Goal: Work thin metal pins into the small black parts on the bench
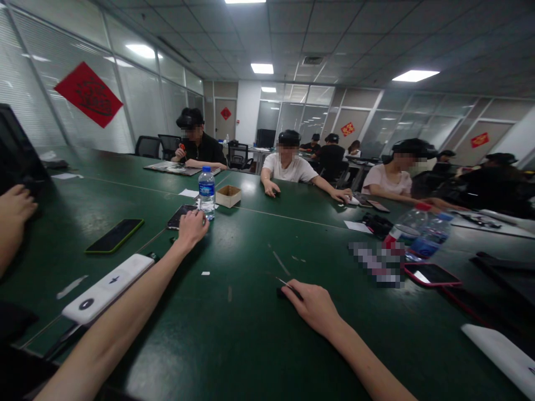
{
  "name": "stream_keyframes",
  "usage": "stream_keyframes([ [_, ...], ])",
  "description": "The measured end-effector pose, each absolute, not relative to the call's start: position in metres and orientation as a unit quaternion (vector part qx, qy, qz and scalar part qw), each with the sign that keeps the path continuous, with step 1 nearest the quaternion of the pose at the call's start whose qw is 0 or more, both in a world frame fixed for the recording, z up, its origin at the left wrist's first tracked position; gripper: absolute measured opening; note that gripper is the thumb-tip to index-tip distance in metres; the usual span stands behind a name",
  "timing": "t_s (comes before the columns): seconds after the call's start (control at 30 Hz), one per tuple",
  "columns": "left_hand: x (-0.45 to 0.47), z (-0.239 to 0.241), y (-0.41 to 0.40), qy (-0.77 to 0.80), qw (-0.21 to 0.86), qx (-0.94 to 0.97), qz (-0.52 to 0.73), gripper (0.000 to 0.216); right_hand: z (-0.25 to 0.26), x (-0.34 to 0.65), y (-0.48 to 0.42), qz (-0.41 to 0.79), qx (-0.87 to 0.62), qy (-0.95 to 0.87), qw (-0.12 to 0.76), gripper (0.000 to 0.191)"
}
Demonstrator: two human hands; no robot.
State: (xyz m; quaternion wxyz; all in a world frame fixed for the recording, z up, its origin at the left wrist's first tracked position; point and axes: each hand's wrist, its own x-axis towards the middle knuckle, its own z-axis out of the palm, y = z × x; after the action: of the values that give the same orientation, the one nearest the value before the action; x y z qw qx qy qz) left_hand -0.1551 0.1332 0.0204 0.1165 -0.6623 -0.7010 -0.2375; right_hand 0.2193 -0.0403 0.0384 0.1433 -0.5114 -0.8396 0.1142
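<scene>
My left arm stretches far forward over the green table (251, 334). My left hand (191, 227) lies at the right edge of a black phone (179, 216), just in front of a clear water bottle (206, 192) with a blue label. Its fingers curl downward, and what they touch is hidden. My right hand (314, 305) rests on the table nearer to me. Its fingers are closed on a small dark object (283, 291), from which a thin pale stick (282, 282) pokes out to the left.
A white power bank (106, 288) and a green-edged phone (114, 235) lie at the left, by another person's hand (14, 207). A small cardboard box (228, 196) sits behind the bottle. Bottles (418, 231) and a red phone (432, 274) lie at the right. Several people sit across the table.
</scene>
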Motion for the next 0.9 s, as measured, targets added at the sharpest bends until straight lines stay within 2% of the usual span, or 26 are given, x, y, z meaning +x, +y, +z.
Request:
stream_keyframes([
  [0.27, -0.068, 0.021, 0.093, -0.576, 0.063, -0.798, -0.165, 0.035, 0.044, 0.216, -0.041, 0.099, -0.520, -0.840, 0.118, 0.037],
  [0.5, 0.006, 0.020, 0.027, -0.363, -0.023, -0.907, -0.213, 0.020, 0.041, 0.217, -0.041, 0.076, -0.512, -0.846, 0.125, 0.028],
  [0.6, 0.014, 0.018, 0.014, -0.308, -0.058, -0.928, -0.203, 0.016, 0.036, 0.219, -0.040, 0.068, -0.509, -0.846, 0.145, 0.031],
  [0.8, 0.009, 0.021, 0.016, -0.245, -0.092, -0.944, -0.203, 0.028, 0.028, 0.220, -0.037, 0.050, -0.508, -0.842, 0.172, 0.034],
  [0.9, 0.009, 0.021, 0.017, -0.251, -0.101, -0.939, -0.210, 0.026, 0.028, 0.220, -0.036, 0.047, -0.509, -0.841, 0.175, 0.034],
])
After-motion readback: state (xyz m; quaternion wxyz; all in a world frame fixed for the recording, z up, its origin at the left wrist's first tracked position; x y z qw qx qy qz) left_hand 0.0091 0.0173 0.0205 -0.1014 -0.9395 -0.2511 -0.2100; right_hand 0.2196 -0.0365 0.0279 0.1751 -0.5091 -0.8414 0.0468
